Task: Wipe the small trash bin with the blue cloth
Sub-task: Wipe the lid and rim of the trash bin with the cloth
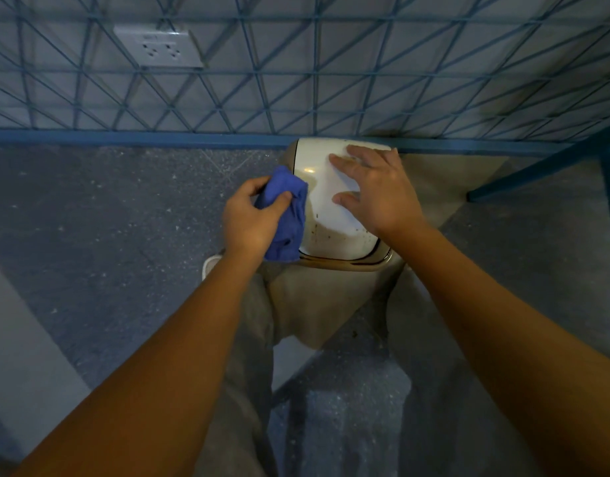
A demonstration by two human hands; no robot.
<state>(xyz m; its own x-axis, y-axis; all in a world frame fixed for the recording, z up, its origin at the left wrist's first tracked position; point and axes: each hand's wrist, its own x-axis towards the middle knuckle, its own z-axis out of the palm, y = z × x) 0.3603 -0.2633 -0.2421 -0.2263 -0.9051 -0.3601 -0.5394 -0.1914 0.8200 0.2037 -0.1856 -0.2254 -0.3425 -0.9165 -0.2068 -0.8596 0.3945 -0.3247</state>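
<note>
Small trash bin on the floor against the wall, both hands on its lid end.

The small trash bin [331, 297], beige with a white lid [327, 208], stands between the person's legs. The right hand [376, 191] rests flat on the lid, fingers spread and straight. The left hand [252, 218] grips the bunched blue cloth [286, 218], which touches the lid's left edge. Brown specks mark the lid's near portion.

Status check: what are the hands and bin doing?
Right hand flat on white bin lid. Left hand grips blue cloth at its left edge. Brown specks near its front. Nothing blocking.
</note>
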